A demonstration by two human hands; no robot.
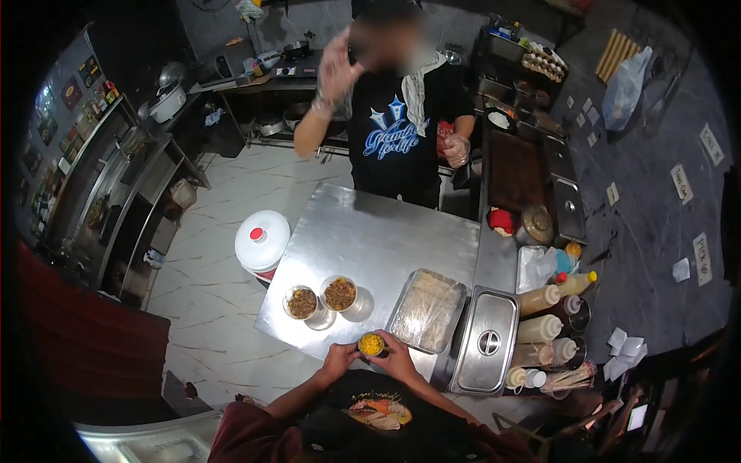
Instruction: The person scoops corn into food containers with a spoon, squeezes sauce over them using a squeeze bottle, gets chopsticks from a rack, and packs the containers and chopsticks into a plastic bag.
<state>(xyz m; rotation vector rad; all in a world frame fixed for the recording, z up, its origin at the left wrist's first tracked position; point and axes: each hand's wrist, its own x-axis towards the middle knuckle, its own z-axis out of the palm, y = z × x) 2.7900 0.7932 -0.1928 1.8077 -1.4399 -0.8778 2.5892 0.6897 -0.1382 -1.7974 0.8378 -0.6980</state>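
Observation:
Between my two hands, at the near edge of the metal table point(370, 231), is a small round cup point(372, 344) filled with yellow pieces that look like corn kernels. My left hand point(340, 359) grips its left side, and my right hand point(397, 358) closes on its right side. Just beyond my left hand stand two clear cups point(301, 303) holding brown, chopped food. A metal tray point(428, 310) covered in clear plastic lies close to my right hand, with pale food under the wrap.
Across the table stands a person point(394, 116) wearing clear gloves, one hand raised. A white-lidded cooler point(262, 239) is beside the table's left edge. To the right are a lidded steel pan point(486, 339) and several sauce bottles point(540, 329).

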